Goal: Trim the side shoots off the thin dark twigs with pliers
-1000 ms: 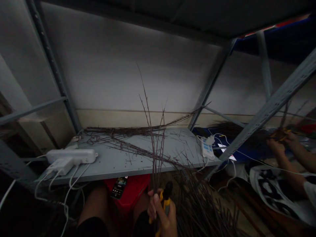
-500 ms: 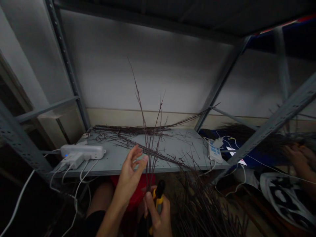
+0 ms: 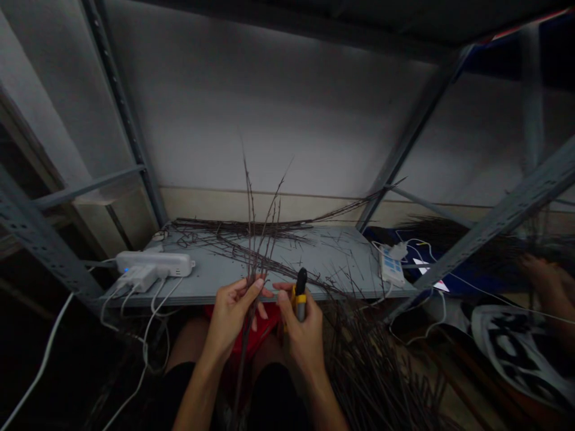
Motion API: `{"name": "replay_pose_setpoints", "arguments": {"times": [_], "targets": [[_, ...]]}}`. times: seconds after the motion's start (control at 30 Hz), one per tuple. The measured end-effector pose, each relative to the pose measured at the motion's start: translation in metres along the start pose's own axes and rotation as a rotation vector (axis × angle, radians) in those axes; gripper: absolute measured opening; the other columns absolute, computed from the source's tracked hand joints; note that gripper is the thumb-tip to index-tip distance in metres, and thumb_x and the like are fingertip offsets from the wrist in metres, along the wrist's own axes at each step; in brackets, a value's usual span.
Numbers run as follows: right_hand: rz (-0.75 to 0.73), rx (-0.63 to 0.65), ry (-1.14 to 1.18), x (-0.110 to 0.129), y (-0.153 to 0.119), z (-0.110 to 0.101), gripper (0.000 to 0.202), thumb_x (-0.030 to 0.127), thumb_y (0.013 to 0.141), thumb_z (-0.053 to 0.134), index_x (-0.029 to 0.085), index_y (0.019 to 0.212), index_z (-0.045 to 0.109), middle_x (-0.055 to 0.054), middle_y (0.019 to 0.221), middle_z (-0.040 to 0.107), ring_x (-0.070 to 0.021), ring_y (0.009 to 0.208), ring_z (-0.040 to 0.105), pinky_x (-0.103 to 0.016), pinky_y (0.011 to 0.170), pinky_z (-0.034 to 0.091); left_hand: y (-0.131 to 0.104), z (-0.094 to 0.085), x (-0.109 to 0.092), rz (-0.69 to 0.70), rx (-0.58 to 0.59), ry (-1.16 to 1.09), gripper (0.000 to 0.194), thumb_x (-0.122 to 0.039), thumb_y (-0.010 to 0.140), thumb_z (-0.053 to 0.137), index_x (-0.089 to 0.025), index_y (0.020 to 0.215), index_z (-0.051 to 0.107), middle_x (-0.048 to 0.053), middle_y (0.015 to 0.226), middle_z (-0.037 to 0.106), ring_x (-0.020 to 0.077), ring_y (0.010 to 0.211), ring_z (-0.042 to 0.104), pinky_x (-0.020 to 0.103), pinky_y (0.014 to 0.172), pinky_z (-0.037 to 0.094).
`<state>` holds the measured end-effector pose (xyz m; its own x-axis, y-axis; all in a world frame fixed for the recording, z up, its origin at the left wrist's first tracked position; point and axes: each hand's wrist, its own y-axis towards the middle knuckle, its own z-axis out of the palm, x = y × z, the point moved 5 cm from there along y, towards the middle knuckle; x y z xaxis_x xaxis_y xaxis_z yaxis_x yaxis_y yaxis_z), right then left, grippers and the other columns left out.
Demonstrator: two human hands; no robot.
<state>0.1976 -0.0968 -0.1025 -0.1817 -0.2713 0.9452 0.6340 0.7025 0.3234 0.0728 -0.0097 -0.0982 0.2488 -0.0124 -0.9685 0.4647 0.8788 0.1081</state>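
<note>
Several thin dark twigs [image 3: 252, 239] stand nearly upright in my left hand [image 3: 236, 314], its thumb and fingers pinched around them at the shelf's front edge; their lower ends run down over my lap. Close by on the right, my right hand [image 3: 303, 323] is wrapped round a yellow-and-black hand tool [image 3: 300, 296], which looks like pruning shears or pliers; its jaws are hidden. The right fingertips point towards the twigs, a small gap away. Behind both hands, more dark twigs [image 3: 233, 228] lie across the grey metal shelf [image 3: 332, 239].
A white power strip [image 3: 155, 262] with plugs and cables sits at the shelf's left end, another power strip [image 3: 392, 267] at the right. A big heap of twigs [image 3: 377, 371] fills the lower right. Metal posts [image 3: 413, 131] frame the shelf. Another person's hand [image 3: 541, 275] is at far right.
My left hand has closed around the twigs, having been open beside them. My right hand has let go of them and moved up and right, keeping the tool.
</note>
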Motion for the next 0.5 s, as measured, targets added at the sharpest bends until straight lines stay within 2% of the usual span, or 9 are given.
{"name": "replay_pose_setpoints", "arguments": {"times": [0.1, 0.2, 0.33, 0.43, 0.5], "targets": [[-0.007, 0.060, 0.033, 0.020, 0.030, 0.016, 0.031, 0.044, 0.082, 0.074, 0.020, 0.101, 0.067, -0.006, 0.094, 0.073, -0.0212, 0.083, 0.070, -0.032, 0.074, 0.058, -0.004, 0.007, 0.003, 0.027, 0.041, 0.006, 0.044, -0.045, 0.090, 0.068, -0.009, 0.114, 0.073, 0.005, 0.064, 0.072, 0.0124, 0.041, 0.058, 0.019, 0.033, 0.044], [-0.027, 0.105, 0.013, 0.031, 0.048, 0.031, 0.029, 0.039, 0.080, 0.075, 0.019, 0.099, 0.067, -0.003, 0.087, 0.071, -0.0206, 0.078, 0.069, -0.030, 0.067, 0.057, -0.005, 0.005, 0.004, 0.082, 0.003, -0.020, 0.047, -0.047, 0.091, 0.065, -0.010, 0.119, 0.072, 0.011, 0.083, 0.078, 0.0165, 0.052, 0.066, 0.024, 0.040, 0.053], [-0.084, 0.136, -0.017, 0.028, 0.049, 0.040, 0.026, 0.040, 0.082, 0.072, 0.018, 0.096, 0.069, -0.005, 0.089, 0.072, -0.0200, 0.077, 0.067, -0.030, 0.070, 0.055, -0.005, -0.012, 0.010, 0.115, -0.144, -0.116, 0.048, -0.048, 0.092, 0.065, -0.012, 0.123, 0.069, 0.014, 0.101, 0.078, 0.0245, 0.079, 0.074, 0.029, 0.057, 0.061], [-0.057, 0.116, 0.004, 0.018, 0.043, 0.039, 0.031, 0.044, 0.082, 0.072, 0.017, 0.097, 0.070, -0.004, 0.080, 0.071, -0.0170, 0.064, 0.062, -0.029, 0.061, 0.052, -0.008, -0.027, 0.021, 0.116, -0.232, -0.189, 0.048, -0.049, 0.094, 0.062, -0.015, 0.127, 0.066, 0.013, 0.101, 0.079, 0.0250, 0.089, 0.075, 0.032, 0.073, 0.061], [-0.027, 0.115, 0.027, 0.013, 0.039, 0.038, 0.033, 0.046, 0.083, 0.071, 0.017, 0.098, 0.069, -0.004, 0.079, 0.071, -0.0141, 0.056, 0.057, -0.027, 0.056, 0.050, -0.009, -0.037, 0.026, 0.126, -0.301, -0.232, 0.045, -0.051, 0.092, 0.064, -0.016, 0.121, 0.069, 0.011, 0.102, 0.078, 0.0238, 0.092, 0.074, 0.030, 0.076, 0.059]]}}
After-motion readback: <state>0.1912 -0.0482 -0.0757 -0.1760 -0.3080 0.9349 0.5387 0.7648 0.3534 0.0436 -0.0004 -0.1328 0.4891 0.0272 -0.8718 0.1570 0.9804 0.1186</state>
